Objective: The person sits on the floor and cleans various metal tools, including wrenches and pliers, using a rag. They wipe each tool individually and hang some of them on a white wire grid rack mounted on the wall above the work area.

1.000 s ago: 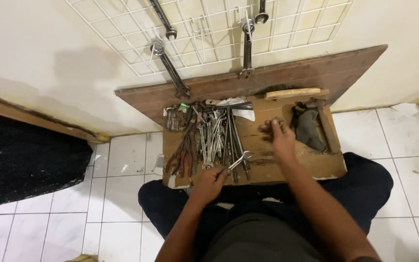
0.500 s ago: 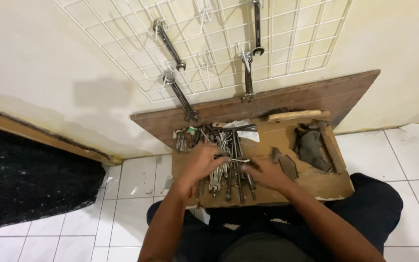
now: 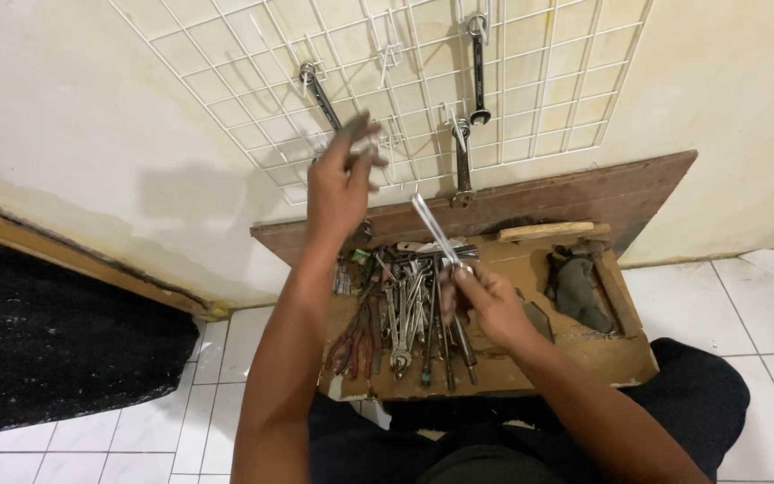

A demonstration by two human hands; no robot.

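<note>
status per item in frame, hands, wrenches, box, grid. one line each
left hand: raised at the wire grid, fingers closed on a dark tool; blurred.
right hand: gripping a silver wrench, tip angled up.
wire grid: fixed on the wall, three wrenches hang from it.
hanging wrench: vertical on a hook.
wooden box: open, on the lap.
tool pile: loose, heaped in the left compartment.
dark cloth: crumpled in the right compartment.

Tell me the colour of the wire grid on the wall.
White; the grid shows clearly in the head view, with dark wrenches hung on it.
</note>
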